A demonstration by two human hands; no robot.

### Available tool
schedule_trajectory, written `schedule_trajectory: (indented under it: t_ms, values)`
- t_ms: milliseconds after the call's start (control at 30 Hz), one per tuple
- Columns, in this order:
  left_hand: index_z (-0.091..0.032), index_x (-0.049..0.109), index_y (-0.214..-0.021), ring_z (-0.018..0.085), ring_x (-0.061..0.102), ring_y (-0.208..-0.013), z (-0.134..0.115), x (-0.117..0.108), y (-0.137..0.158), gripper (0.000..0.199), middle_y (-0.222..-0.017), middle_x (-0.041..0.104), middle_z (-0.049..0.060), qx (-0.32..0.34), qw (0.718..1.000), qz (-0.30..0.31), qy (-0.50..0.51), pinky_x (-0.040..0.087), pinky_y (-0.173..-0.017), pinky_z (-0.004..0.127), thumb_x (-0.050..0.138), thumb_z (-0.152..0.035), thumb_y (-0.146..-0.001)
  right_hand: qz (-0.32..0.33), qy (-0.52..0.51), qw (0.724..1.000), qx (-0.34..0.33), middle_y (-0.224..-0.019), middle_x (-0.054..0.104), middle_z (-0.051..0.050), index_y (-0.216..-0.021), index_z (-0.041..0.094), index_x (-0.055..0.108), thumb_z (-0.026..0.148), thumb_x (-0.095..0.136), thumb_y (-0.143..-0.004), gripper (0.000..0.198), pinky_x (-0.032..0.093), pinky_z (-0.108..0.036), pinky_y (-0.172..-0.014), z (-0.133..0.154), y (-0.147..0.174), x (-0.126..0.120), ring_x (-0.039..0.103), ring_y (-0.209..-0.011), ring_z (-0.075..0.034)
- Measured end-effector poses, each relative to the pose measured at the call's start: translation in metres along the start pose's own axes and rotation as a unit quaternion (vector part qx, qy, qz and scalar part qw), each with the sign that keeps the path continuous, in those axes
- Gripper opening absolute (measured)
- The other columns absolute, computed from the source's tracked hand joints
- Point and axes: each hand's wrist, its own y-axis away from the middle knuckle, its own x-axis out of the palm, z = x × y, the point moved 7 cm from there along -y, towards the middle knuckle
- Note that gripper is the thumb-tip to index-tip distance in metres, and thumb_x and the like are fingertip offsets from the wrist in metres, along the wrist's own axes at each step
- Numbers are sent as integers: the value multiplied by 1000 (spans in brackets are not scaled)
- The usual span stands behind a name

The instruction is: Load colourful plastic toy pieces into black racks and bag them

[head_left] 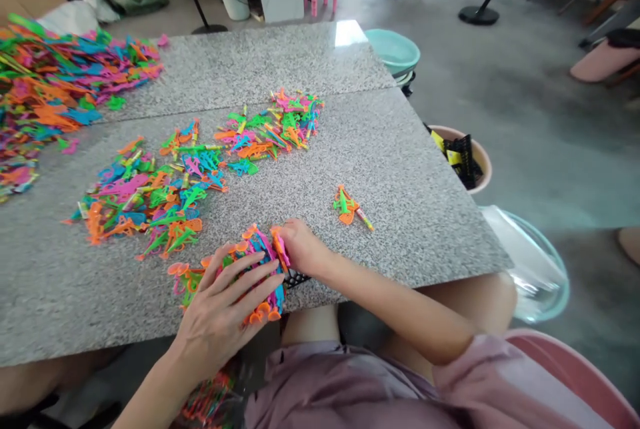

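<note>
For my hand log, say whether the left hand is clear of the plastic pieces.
No, the left hand lies across bunched plastic pieces.

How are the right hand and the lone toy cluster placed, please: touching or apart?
Apart; the head view shows speckled tabletop between the right hand and lone toy cluster.

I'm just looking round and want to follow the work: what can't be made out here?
All in the head view:
Mesh: mostly out of sight, seemingly behind the bundle and right grip.
Left grip: palm hidden by the back of the hand.
Big pile: cut off by the left edge.
Stick: markings too small to read.
</note>
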Motion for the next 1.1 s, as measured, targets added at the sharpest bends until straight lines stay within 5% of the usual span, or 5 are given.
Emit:
schedule_trajectory:
  t_ms: [400,767,933,1100]
  values:
    - [-23,56,-127,28,52,-126,-9,-5,-9,40,-137,58,10,40,993,84,-74,27,-116,54,63,-35,-89,-16,-78,996,48,-82,71,-2,-94,19,67,17,64,-82,12,37,-22,-64,-19,4,7,62,-74,-16]
    - [-20,55,-127,27,53,-121,-3,4,-5,33,-125,64,10,27,991,88,-96,22,-119,57,57,-24,-94,-40,-144,985,91,-67,60,2,-73,16,63,24,73,-75,12,34,-21,-59,-43,5,10,52,-61,-11]
    - [-20,56,-125,28,53,-122,-2,4,-4,34,-127,63,11,19,993,83,-77,21,-120,58,58,-21,-92,-33,-71,997,8,-78,67,-3,-84,16,66,18,66,-81,4,40,-23,-67,-17,11,5,58,-74,-16]
    - [-20,58,-120,28,55,-119,-3,3,-6,30,-127,63,11,24,995,64,-68,23,-118,59,62,-22,-90,45,42,998,16,-84,70,-6,-105,20,66,19,55,-92,18,41,-25,-66,-1,-6,0,63,-77,-19]
